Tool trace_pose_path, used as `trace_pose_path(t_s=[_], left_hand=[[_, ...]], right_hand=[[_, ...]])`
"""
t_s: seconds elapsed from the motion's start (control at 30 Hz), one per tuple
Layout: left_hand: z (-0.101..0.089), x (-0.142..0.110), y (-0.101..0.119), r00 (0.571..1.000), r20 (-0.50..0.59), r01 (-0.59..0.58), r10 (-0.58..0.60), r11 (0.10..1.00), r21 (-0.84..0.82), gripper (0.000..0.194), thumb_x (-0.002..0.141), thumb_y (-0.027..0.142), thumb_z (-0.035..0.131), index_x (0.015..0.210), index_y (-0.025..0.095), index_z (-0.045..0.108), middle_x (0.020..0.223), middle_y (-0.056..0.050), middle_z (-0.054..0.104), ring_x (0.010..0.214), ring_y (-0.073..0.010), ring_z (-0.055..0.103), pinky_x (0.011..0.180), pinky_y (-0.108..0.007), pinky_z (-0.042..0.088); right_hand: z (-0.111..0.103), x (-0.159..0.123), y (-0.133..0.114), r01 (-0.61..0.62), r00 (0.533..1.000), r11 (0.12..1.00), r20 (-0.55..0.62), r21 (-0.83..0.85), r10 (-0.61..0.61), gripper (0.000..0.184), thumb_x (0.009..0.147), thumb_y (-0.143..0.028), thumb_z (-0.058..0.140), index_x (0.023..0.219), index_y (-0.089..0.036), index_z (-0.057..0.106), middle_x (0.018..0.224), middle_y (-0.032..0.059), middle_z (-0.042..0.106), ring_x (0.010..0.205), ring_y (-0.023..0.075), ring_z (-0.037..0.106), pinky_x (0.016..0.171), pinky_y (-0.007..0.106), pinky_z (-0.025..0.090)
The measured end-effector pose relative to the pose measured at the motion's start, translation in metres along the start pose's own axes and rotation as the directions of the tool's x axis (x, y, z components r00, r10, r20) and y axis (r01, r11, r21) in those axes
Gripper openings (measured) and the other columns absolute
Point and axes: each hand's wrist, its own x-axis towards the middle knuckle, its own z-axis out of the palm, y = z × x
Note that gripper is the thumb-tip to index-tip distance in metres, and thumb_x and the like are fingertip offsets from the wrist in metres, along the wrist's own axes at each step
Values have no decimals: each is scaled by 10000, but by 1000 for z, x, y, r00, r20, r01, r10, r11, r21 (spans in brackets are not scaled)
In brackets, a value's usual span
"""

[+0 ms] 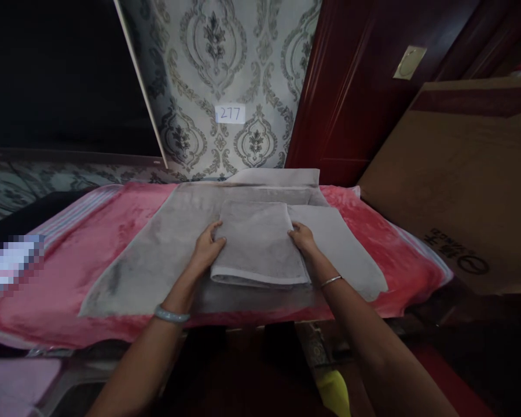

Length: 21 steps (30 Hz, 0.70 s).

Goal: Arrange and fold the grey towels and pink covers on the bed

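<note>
A grey folded towel (pixel 256 243) lies in the middle, its layered hem toward me. At its left edge is my left hand (pixel 209 246), thumb and fingers apart, with the fingertips against or just beside the fabric. My right hand (pixel 303 236) has its thumb and fingers closed on the towel's right edge. Beneath the towel is a larger light grey cloth (pixel 143 266), spread flat. Part of that cloth's right side is covered by the folded towel and my right forearm.
A pink and red blanket (pixel 130 226) covers the table under the cloth. On the right stands a big cardboard box (pixel 460 185). A dark screen (pixel 65 81) is at the left, and a paper label reading 277 (pixel 230 113) is on the patterned wall.
</note>
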Motion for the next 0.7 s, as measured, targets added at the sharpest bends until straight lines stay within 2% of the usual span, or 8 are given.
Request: trace_pose_path(t_s=[0.1, 0.2, 0.27, 0.37, 0.43, 0.53, 0.6, 0.7], left_hand=[[-27, 6, 35, 998, -16, -62, 64, 995, 77, 618, 760, 270, 578, 1365, 154, 623, 637, 48, 518, 583, -139, 504, 675, -282, 523], [-66, 3, 52, 990, -67, -109, 122, 981, 163, 636, 764, 314, 581, 1386, 185, 614, 673, 38, 550, 618, -150, 527, 720, -297, 536], [-93, -5, 43, 991, -78, -86, 106, 970, 226, 660, 758, 359, 599, 1400, 202, 602, 758, 15, 618, 693, -174, 584, 759, -317, 549], [-119, -24, 0, 999, -10, 47, -46, 960, 275, 677, 737, 376, 593, 1387, 190, 607, 937, -42, 710, 864, -236, 670, 815, -349, 564], [-126, -35, -35, 986, 44, 143, -162, 945, 295, 675, 710, 376, 608, 1353, 175, 631, 1100, -88, 735, 990, -275, 694, 868, -362, 565], [-125, -34, -69, 975, 51, 188, -217, 925, 329, 665, 759, 459, 598, 1360, 177, 633, 1165, -114, 742, 1064, -295, 701, 910, -378, 561], [-120, -20, -72, 974, 63, 175, -217, 900, 399, 651, 806, 495, 573, 1365, 166, 632, 1122, -121, 756, 1047, -298, 712, 917, -387, 558], [-106, 17, -56, 977, 85, 118, -195, 830, 544, 604, 857, 436, 555, 1385, 147, 610, 1196, -136, 746, 1097, -296, 702, 965, -380, 531]], right_hand=[[8, 0, -14, 9, 1000, 1000, 28, 29, -10, 506, 737, -199, 597, 1229, -151, 706, 1023, 78, 756, 900, 214, 700, 843, 328, 551], [26, -6, -28, 34, 996, 997, 75, 65, -39, 576, 785, -241, 579, 1345, -122, 636, 913, 58, 744, 801, 196, 687, 744, 304, 552], [43, -16, -34, 58, 992, 995, 110, 75, -66, 615, 799, -259, 574, 1398, -120, 596, 808, 21, 711, 734, 187, 659, 700, 296, 541], [69, -34, -38, 95, 983, 994, 149, 62, -103, 626, 740, -219, 602, 1361, -146, 634, 707, -24, 652, 685, 177, 616, 696, 289, 523], [81, -43, -38, 113, 981, 993, 156, 44, -119, 630, 692, -179, 604, 1319, -157, 666, 702, -27, 642, 696, 177, 604, 723, 291, 515], [87, -48, -38, 123, 980, 992, 157, 19, -125, 649, 685, -173, 579, 1328, -155, 664, 710, -18, 644, 700, 189, 604, 732, 303, 510], [85, -49, -38, 127, 979, 992, 162, 4, -126, 645, 707, -195, 571, 1344, -150, 655, 712, -11, 649, 693, 196, 609, 722, 307, 510], [82, -53, -41, 158, 975, 987, 164, -19, -152, 632, 746, -251, 598, 1372, -173, 637, 774, 2, 685, 734, 205, 627, 759, 320, 520]])
